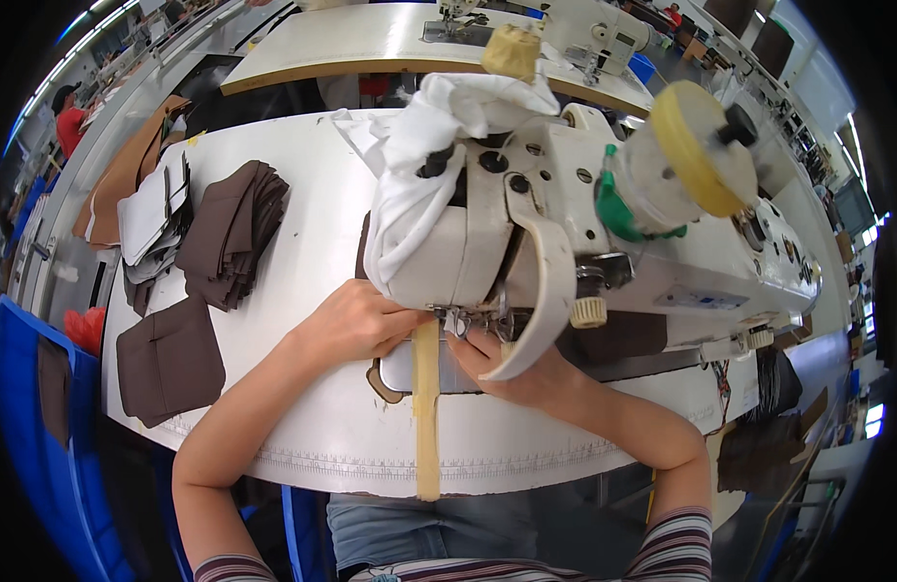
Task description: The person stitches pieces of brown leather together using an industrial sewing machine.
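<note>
A white sewing machine [468,233] stands before me, with white cloth [419,209] draped over its head. My left hand [356,322] is just left of the needle area, its fingers bent together and their tips close to the presser foot [456,320]. From the right, my right hand [521,373] reaches in, fingers drawn together beside the foot and partly covered by the curved white guard [555,281]. Whatever the fingertips hold is hidden under the machine head. Dark brown material [623,335] shows beneath the machine arm. A yellowish tape strip [426,417] runs from the foot toward me.
On the left of the table lie a stack of brown pieces [230,233], a single brown piece [170,359] and a pile of whitish-grey pieces [153,218]. A blue bin [41,456] stands beyond the left edge. Another sewing table [342,48] is behind; a person [68,121] is far left.
</note>
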